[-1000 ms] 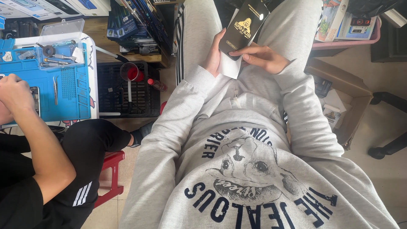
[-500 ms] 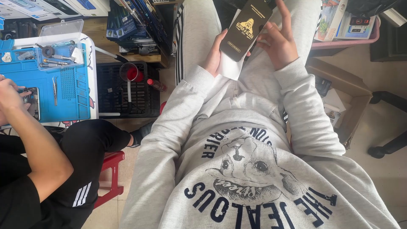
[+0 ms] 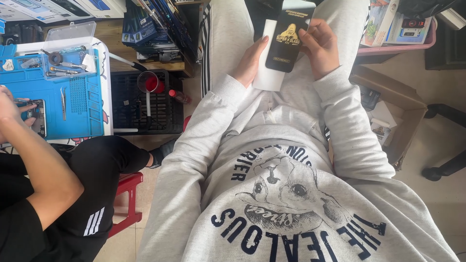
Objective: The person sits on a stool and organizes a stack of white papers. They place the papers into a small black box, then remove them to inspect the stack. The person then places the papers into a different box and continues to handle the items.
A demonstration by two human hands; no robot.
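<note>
Right hand (image 3: 318, 48) at the upper centre of the frame, fingers curled round the right edge of a slim black package (image 3: 290, 36) — thumb pressed on its face. The package's long axis runs up the frame, leaning slightly right, over the lap. Left hand (image 3: 250, 60) sits just left of it, palm cupped against a white sleeve (image 3: 268, 73) tucked behind the black package, peeking out left and below. Both hands grasping, neither loose. Far left, another person's hand (image 3: 9, 109) works a phone (image 3: 38, 116) on a blue mat (image 3: 80, 104) on the table (image 3: 108, 87).
</note>
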